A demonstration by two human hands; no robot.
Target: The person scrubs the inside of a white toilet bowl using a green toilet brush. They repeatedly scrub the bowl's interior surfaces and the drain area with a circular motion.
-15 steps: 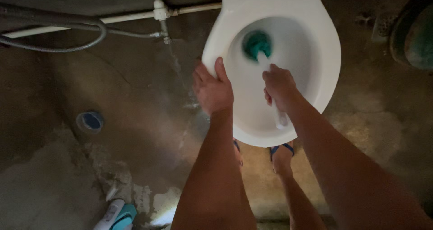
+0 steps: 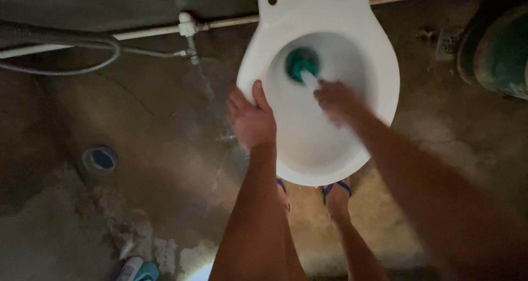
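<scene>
Left hand (image 2: pixel 252 118): rests on the left rim of the white toilet bowl (image 2: pixel 385 83), thumb hooked over the inner edge, the other fingers (image 2: pixel 235 102) spread lightly and laid flat down the outer wall. Loose brace, not a clenched fist.

Right hand (image 2: pixel 336 100): inside the bowl, motion-blurred; fingers curled closed around the pale handle of a toilet brush (image 2: pixel 302 64). The teal brush head sits at the bottom of the bowl, toward its rear, just beyond the hand.

Toilet bowl: seatless, two hinge holes at the back; stands on a rough, stained concrete floor (image 2: pixel 165 149).

Behind the bowl: a white pipe (image 2: pixel 154 32) runs along the wall, with a valve (image 2: pixel 190 30) left of the bowl and a grey hose (image 2: pixel 66 41) looping further left.

Left of the bowl: a round blue floor drain (image 2: pixel 100 160), well apart.

Below the bowl's front rim: two feet in blue-strapped sandals (image 2: pixel 336 188).

Right of the bowl: a dark green container (image 2: pixel 503 55), partly cut off.

Far lower left of the bowl: a white and teal bottle (image 2: pixel 137 270).
</scene>
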